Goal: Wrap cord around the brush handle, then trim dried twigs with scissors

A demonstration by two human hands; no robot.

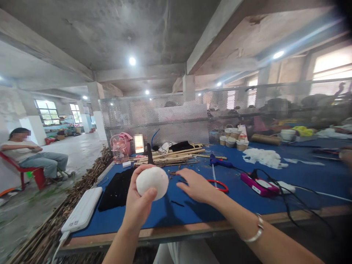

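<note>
My left hand (140, 205) is wrapped around a smooth white ball (152, 183), raised above the front of the blue table, thumb across its near side. To its right, my right hand (194, 183) reaches low over the table, thumb and fingers apart, with nothing visible in it. Small brown plant bits (172, 173) lie near its fingertips, and a dark thin piece shows partly beneath the hand. Red-handled scissors (221, 186) lie behind my right wrist. A short dark twig (177, 203) rests between the hands, and black cloth (117, 189) lies left of the ball.
A blue glue gun (220, 161), cut sticks (167, 158) and a purple power strip (258, 185) with cables lie on the table. White strips (264, 157) are heaped at right. A white power bank (82, 209) sits at the left edge. A person (27, 154) sits far left.
</note>
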